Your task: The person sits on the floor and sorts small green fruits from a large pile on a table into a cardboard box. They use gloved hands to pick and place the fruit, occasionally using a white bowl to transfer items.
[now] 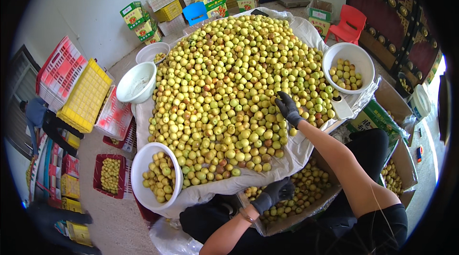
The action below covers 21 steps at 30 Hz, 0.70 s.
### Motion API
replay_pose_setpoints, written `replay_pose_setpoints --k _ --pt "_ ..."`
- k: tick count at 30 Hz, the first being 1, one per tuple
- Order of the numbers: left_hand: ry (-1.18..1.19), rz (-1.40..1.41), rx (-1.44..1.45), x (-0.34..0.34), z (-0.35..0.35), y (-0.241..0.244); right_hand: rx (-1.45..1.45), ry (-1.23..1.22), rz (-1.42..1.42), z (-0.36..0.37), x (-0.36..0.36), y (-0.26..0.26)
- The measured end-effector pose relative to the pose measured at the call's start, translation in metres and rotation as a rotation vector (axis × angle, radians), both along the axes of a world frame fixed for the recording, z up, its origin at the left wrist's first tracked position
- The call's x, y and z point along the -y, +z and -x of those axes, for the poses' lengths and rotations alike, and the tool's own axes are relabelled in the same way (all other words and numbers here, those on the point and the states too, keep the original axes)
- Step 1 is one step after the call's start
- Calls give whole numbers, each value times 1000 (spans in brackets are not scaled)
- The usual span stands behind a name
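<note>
A large heap of green-yellow jujubes (222, 90), some with brown patches, covers a table draped with a pale sheet (299, 147). Over the heap's right side reaches my right hand (288, 108) in a dark grey glove. Its fingers are extended and spread at the fruit, and no jujube shows in its grasp. My gloved left hand (275, 193) is lower, just over an open cardboard carton (324, 201) at my lap. That carton holds many loose jujubes (304, 187). The left fingers curl downward, and whether they hold a fruit is hidden.
White basins with jujubes stand at the table's left front (138, 179) and right (367, 65). A pale basin (123, 82) sits at the left edge. A white phone (342, 108) lies at right. Crates (84, 91) stack at left, near a bending person (39, 115). A red chair (348, 21) stands behind.
</note>
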<state>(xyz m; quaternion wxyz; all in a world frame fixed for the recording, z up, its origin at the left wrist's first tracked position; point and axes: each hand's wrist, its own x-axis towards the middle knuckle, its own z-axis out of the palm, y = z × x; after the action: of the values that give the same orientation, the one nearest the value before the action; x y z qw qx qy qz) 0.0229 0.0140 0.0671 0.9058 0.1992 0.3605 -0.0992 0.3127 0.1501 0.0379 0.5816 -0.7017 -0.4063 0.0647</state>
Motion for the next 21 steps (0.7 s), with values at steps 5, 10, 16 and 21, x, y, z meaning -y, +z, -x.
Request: replay_pose_setpoints --k 5,10,16,21 --pt "470 76 -356 -1 -5 -31 6 8 104 41 -55 -1" --pt "641 171 -32 -9 -15 -35 -14 185 138 100 -96 5" --pt "547 282 -89 -18 -8 -53 343 415 438 186 -91 26" --pt "-168 152 -127 -20 -17 -32 736 714 209 123 -85 -5"
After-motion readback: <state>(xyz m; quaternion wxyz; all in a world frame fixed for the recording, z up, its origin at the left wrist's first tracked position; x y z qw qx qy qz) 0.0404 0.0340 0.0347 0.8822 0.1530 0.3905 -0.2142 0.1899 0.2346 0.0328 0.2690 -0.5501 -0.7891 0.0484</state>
